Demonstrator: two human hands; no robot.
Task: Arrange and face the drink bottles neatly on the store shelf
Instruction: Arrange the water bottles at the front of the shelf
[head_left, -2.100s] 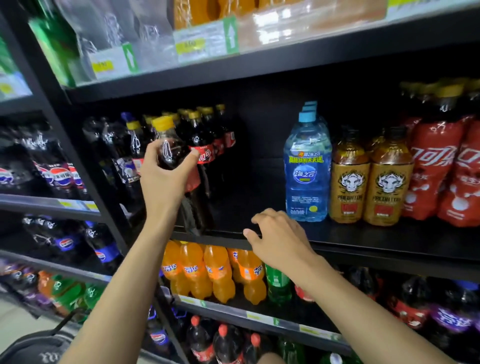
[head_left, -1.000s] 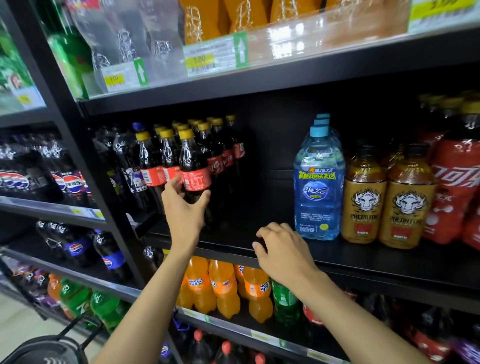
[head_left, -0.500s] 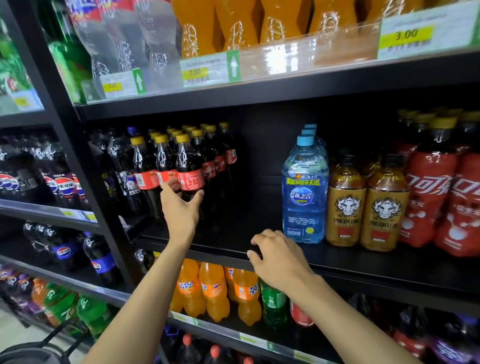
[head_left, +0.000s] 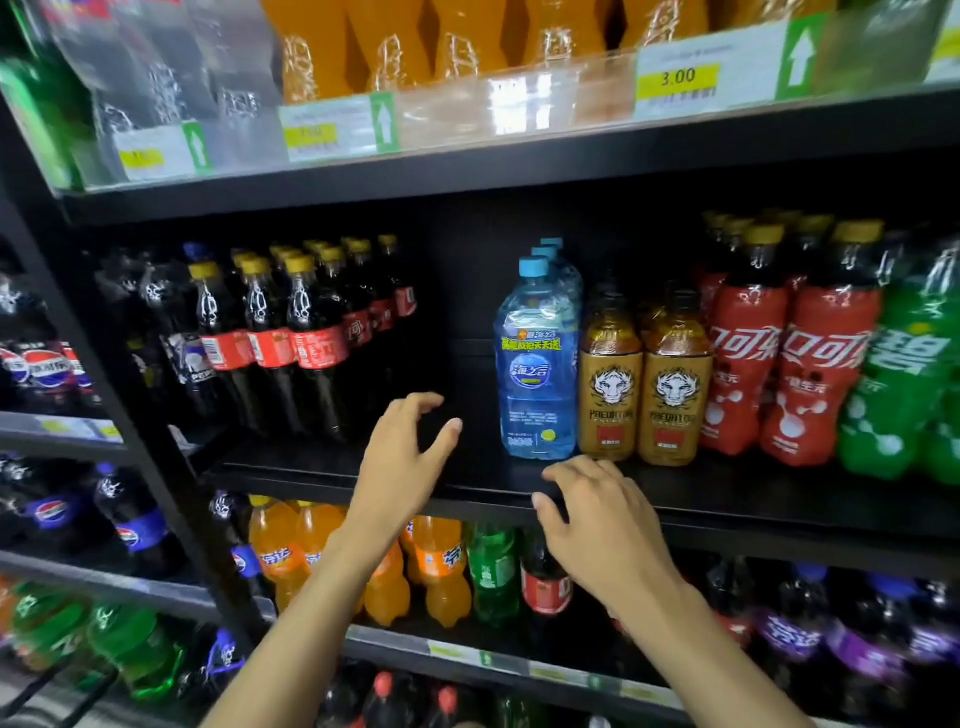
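Yellow-capped cola bottles (head_left: 311, 343) with red labels stand in rows at the left of the black middle shelf (head_left: 753, 499). My left hand (head_left: 400, 462) hovers in the gap to their right, fingers loosely spread, holding nothing. My right hand (head_left: 597, 514) rests with curled fingers on the shelf's front edge, just below a blue water bottle (head_left: 535, 364). Right of the water stand two amber tiger-label bottles (head_left: 644, 384), then red-wrapped cola bottles (head_left: 784, 358) and a green bottle (head_left: 904, 374).
A shelf above carries orange and clear bottles behind price tags (head_left: 675, 83). Below are orange soda bottles (head_left: 436, 566), a green bottle (head_left: 491, 571) and dark bottles. A black upright post (head_left: 135, 426) separates a left bay of blue-labelled cola bottles (head_left: 47, 369).
My left hand has let go of the front cola bottle, which now stands in its row, and has moved right into the gap. My right hand stays on the shelf edge. The view shifted right.
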